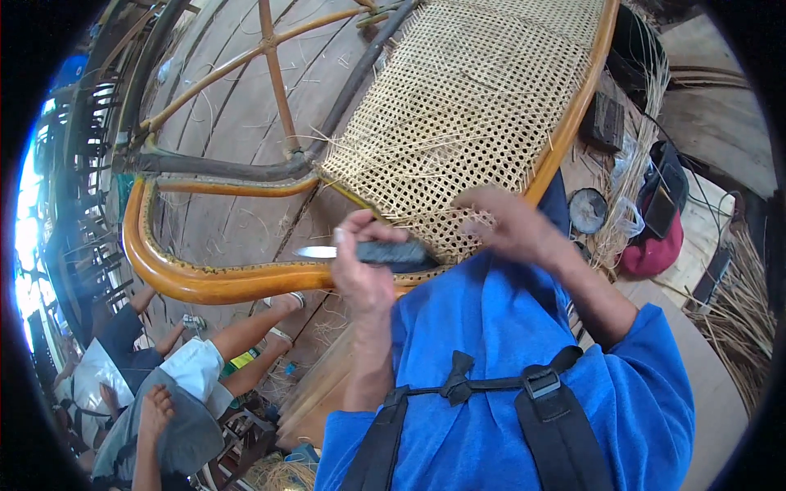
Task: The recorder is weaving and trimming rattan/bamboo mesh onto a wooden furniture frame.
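My left hand (359, 266) is closed around a knife (391, 252) with a dark handle. Its bright blade points left, over the orange-brown wooden frame. The knife is held just above the near edge of a woven cane panel (458, 106). Over the panel's near right part hovers my right hand (512, 225), blurred by motion, with thumb and fingers apart and nothing visible in it. Whether its fingertips touch the weave I cannot tell. Loose strand ends stick up from the cane. A varnished frame (221, 284) with a curved, open loop continues to the left.
Crossed bamboo poles (268, 42) rise at the upper left. Another person (176, 409) sits at the lower left. To the right are a dark block (603, 121), a round tin (588, 210), a red and black cap (659, 245) and bundles of loose cane strands (737, 303). Fibre scraps litter the plank floor.
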